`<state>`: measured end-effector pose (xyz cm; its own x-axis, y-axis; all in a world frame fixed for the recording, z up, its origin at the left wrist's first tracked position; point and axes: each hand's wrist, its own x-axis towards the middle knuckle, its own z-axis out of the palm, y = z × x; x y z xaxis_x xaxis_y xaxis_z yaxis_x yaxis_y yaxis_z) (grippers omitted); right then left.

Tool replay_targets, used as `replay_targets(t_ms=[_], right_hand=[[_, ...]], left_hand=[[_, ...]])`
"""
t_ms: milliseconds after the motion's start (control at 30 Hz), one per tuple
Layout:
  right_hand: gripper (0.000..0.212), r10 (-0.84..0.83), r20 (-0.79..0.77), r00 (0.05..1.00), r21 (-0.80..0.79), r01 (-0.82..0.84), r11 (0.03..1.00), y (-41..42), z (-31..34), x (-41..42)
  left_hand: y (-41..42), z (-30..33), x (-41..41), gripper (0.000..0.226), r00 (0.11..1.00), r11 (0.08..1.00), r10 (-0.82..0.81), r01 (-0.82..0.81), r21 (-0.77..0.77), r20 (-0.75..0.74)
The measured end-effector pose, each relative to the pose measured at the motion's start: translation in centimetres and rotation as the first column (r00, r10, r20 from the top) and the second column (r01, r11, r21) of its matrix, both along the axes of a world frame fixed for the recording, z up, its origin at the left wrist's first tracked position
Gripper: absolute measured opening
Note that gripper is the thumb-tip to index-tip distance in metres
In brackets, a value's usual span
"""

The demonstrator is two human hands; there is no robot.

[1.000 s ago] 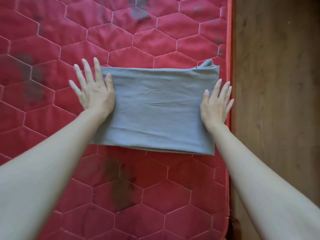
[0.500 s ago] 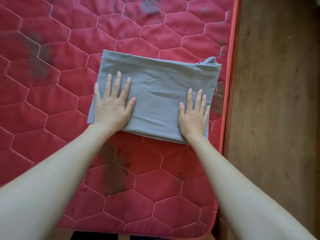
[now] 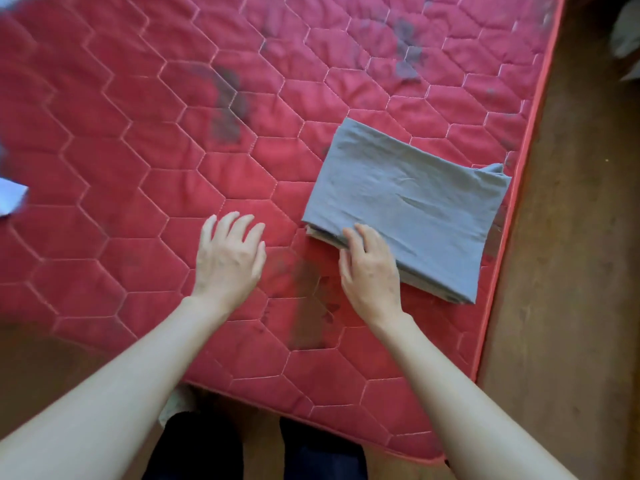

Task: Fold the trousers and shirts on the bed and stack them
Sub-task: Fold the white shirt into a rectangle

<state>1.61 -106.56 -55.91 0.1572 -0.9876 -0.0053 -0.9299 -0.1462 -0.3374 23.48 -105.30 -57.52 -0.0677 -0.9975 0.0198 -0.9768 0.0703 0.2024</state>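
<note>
Far left edge: blurred pale cloth (image 3: pixel 10 199), well left of the left fingers; too smeared to say which garment. Left hand (image 3: pixel 227 259) palm-down over the bare red quilted mattress (image 3: pixel 138 150), fingers (image 3: pixel 239 221) spread apart and relaxed, holding nothing; can't tell if they touch the surface. Dark stain patch (image 3: pixel 304 306) on the mattress between the two hands. Right hand (image 3: pixel 369 268) on the near-left corner of the folded grey garment (image 3: pixel 415 206); its fingers lie close together, tips on the top layer at the stacked edge, thumb down the left side of the fold. Whether it's pinching or just resting isn't clear. The garment is a flat rectangle running up and right from the right fingers, near the mattress's right edge. Wooden floor (image 3: pixel 571 271) right of that. Dark trouser legs (image 3: pixel 194 448) below the bed edge.
</note>
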Motion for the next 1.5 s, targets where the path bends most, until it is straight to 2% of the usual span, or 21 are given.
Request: replay_targets(t_ms=[267,367,500,700,933,1067,1233,1367,1500], right_hand=[[0.038,0.146,-0.097,0.985,0.039,-0.143,0.989,6.5,0.9,17.4],[0.036,0.173,-0.079,0.982,0.056,-0.169,0.984,7.8,2.3,23.7],[0.04,0.188,-0.018,0.982,0.072,-0.186,0.98,8.6,3.6,31.5],[0.039,0.25,0.059,0.966,0.043,-0.253,0.967,7.7,5.3,39.6],[0.038,0.24,0.102,0.965,0.039,-0.245,0.969,1.1,5.4,45.3],[0.04,0.183,0.08,0.98,0.085,-0.19,0.978,-4.1,4.6,47.5],[0.039,0.166,0.054,0.985,0.102,-0.171,0.98,-11.1,2.9,50.9],[0.036,0.199,0.039,0.979,0.084,-0.202,0.976,-15.7,2.2,53.7],[0.037,0.16,0.059,0.985,0.065,-0.164,0.984,-19.4,1.2,56.4]], left_hand=[[10.3,0.8,17.0,0.033,0.976,0.976,0.218,-0.218,0.001,0.006],[13.4,2.0,23.6,0.028,0.958,0.958,0.288,-0.288,-0.01,0.017],[15.6,3.6,30.9,0.034,0.927,0.927,0.375,-0.375,-0.004,0.02],[15.8,6.1,36.9,0.035,0.883,0.883,0.469,-0.469,-0.001,0.015],[9.6,8.2,43.1,0.037,0.879,0.879,0.477,-0.477,-0.013,0.011],[3.6,7.7,46.1,0.037,0.91,0.91,0.414,-0.414,0.014,0.009],[-5.0,5.2,50.3,0.035,0.949,0.949,0.314,-0.313,-0.031,0.019],[-10.8,4.4,52.8,0.033,0.965,0.964,0.261,-0.262,0.05,0.028],[-16.1,3.4,55.1,0.035,0.981,0.978,0.194,-0.195,0.071,0.028]])
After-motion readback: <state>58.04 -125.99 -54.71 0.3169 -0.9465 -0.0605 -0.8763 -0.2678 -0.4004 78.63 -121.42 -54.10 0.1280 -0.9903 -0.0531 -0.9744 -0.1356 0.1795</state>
